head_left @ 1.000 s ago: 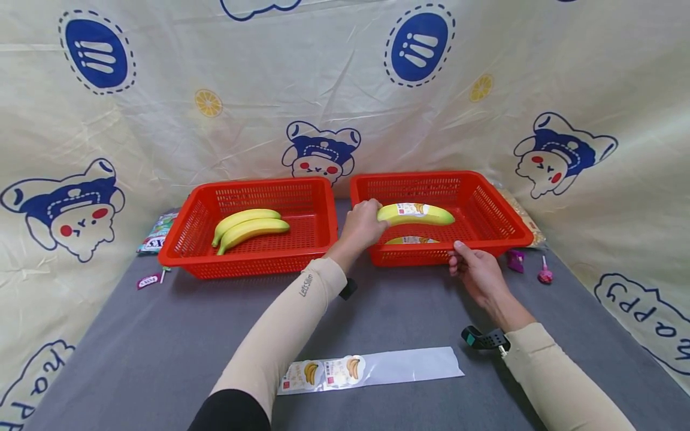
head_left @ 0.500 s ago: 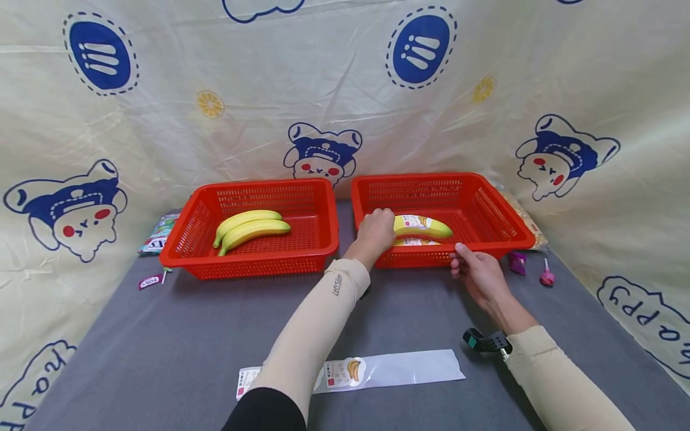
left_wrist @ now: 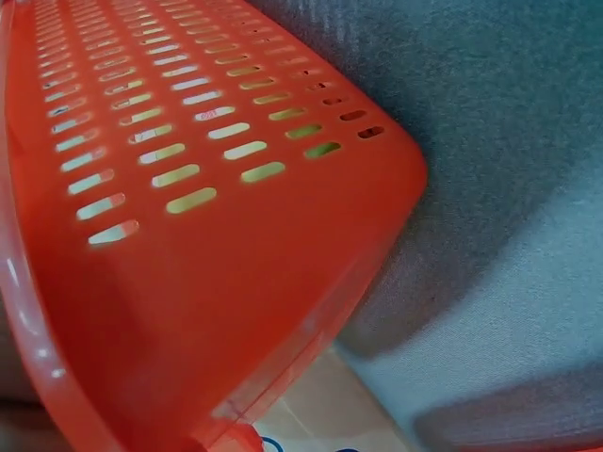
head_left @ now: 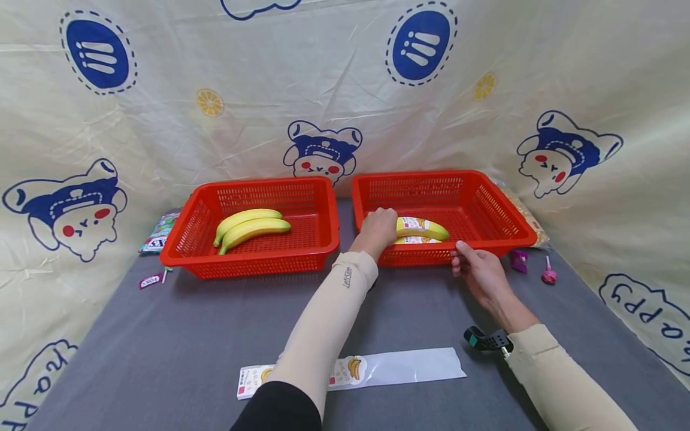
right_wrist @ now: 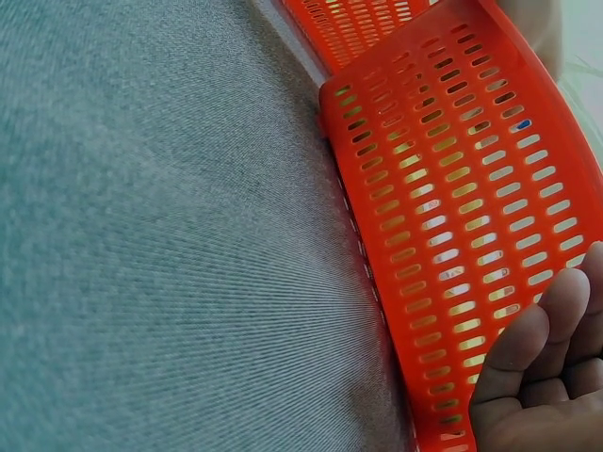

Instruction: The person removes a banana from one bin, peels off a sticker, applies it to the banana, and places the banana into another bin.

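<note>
In the head view, my left hand reaches over the front wall of the right red basket. It grips the left end of a yellow banana with a white label; its fingertips are hidden inside. Just in front of that fruit lies a second labelled banana, mostly behind the rim. My right hand pinches the front rim of this basket, thumb on top and fingers curled against the outer wall. Yellow and white patches show through the slots of the basket wall in the left wrist view.
A left red basket holds a pair of unlabelled bananas. Across the near table lies a strip of banana stickers, partly under the left forearm. Candy packets and a lollipop lie at the sides.
My left hand has moved right and down with the banana, which now sits lower, against the other labelled one. My right hand stays at the rim.
</note>
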`<state>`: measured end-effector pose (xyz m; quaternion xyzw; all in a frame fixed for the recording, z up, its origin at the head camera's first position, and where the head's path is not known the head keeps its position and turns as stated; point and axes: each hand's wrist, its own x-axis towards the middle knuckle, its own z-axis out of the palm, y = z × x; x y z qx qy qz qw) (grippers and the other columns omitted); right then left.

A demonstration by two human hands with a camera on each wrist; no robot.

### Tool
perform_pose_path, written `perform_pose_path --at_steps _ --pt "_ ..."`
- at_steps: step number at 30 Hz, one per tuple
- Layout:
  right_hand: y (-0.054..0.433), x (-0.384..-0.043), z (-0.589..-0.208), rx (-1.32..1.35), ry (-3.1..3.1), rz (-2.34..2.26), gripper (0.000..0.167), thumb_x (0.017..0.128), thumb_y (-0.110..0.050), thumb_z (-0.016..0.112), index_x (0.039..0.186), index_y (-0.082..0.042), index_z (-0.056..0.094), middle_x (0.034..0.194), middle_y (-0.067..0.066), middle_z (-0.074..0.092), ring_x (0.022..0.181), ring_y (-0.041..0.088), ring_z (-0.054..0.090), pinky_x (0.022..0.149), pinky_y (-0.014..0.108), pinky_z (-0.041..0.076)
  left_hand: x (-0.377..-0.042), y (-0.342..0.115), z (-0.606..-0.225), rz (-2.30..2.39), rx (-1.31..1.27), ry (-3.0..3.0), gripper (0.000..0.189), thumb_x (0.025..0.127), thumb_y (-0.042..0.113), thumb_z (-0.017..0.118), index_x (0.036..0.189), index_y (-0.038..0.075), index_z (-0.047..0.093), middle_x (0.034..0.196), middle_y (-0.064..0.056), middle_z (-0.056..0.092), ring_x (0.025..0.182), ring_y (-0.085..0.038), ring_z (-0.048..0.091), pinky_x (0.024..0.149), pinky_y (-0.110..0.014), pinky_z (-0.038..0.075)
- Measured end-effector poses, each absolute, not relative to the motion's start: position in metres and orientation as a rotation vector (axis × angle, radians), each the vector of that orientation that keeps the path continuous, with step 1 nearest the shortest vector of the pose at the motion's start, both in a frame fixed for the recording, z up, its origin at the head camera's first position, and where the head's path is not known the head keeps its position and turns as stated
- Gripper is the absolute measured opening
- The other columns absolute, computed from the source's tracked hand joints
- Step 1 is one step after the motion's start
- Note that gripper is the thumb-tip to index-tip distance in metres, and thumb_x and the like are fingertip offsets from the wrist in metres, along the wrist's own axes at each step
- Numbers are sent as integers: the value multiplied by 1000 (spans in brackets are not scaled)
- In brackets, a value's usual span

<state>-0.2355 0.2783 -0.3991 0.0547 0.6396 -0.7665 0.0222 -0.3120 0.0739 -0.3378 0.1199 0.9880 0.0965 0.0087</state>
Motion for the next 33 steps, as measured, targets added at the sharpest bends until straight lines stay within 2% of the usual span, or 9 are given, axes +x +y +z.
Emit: perform_pose_path --at_steps 9,15,26,33 --pt "277 -235 -399 193 1974 -2382 26 87 -39 62 82 -14 68 72 -5 66 63 8 57 66 20 50 -317 80 -339 197 284 3063 51 77 34 74 123 20 58 110 1 65 90 -16 57 82 -32 51" --pt "277 -236 -400 207 1987 -2382 29 83 -43 65 84 -14 68 75 -5 67 64 8 57 66 19 50 -318 80 -341 177 298 3080 42 80 32 71 119 20 60 105 1 66 87 -16 58 78 -32 52" --pt "276 -234 -398 204 1988 -2374 30 84 -43 65 83 -14 68 73 -6 66 64 8 57 66 19 50 -315 71 -339 345 397 3090 34 85 24 65 117 14 56 108 -2 63 93 -17 57 85 -33 50" --pt "277 -234 -398 203 2001 -2353 31 83 -44 65 85 -14 68 74 -5 65 66 8 56 67 19 50 -311 59 -339 639 472 3037 41 85 20 66 124 13 56 114 -2 61 100 -16 55 92 -32 48"
